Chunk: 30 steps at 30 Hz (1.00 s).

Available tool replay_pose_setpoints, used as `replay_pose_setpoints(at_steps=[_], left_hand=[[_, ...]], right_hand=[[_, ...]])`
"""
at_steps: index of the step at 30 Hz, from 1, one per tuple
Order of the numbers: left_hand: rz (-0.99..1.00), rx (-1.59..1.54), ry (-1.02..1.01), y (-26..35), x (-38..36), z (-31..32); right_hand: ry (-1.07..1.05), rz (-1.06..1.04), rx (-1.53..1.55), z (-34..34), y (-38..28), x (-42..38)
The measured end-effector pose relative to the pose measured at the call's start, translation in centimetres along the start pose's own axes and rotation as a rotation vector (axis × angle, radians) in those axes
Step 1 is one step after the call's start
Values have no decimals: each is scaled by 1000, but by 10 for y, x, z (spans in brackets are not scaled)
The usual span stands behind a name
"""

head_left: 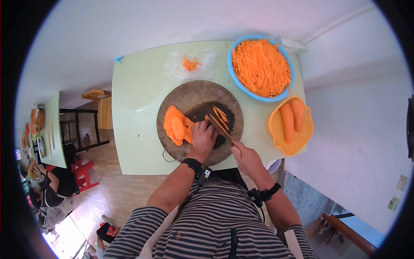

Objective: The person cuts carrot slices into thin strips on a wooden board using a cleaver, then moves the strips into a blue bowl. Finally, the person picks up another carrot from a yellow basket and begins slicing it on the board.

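Observation:
On a round dark cutting board (181,93), my left hand (203,137) presses down with its fingers curled on carrot beside the blade. Carrot slices (176,126) lie piled to the left of that hand. My right hand (246,159) is wrapped round the handle of a knife (221,128), whose blade points up and left, close to my left fingertips. A few thin carrot strips (220,114) lie on the board just beyond the blade.
A blue basin (231,71) heaped with shredded carrot stands at the back right. Below it, a yellow basket (302,140) holds whole carrots. A plastic bag (172,69) with carrot bits lies behind the board. At far left, people sit near another table (52,129).

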<state>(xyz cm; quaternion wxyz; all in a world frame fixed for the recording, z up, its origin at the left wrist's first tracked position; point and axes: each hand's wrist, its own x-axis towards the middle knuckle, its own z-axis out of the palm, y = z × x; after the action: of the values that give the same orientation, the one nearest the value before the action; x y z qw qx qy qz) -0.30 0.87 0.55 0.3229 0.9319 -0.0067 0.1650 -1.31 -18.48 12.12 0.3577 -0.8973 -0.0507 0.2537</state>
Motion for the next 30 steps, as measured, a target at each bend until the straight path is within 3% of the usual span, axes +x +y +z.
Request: replay_pose_setpoints(at_steps=[8, 15, 21, 30], left_hand=[[5, 1, -31, 0, 0, -4], [-1, 13, -53, 0, -1, -5], [-1, -33, 52, 0, 1, 1], [-1, -14, -35, -2, -1, -3]], right_hand=[[-52, 6, -95, -2, 2, -10], [-90, 41, -171, 8, -16, 27], [57, -38, 100, 5, 4, 24], [-73, 14, -91, -4, -3, -10]])
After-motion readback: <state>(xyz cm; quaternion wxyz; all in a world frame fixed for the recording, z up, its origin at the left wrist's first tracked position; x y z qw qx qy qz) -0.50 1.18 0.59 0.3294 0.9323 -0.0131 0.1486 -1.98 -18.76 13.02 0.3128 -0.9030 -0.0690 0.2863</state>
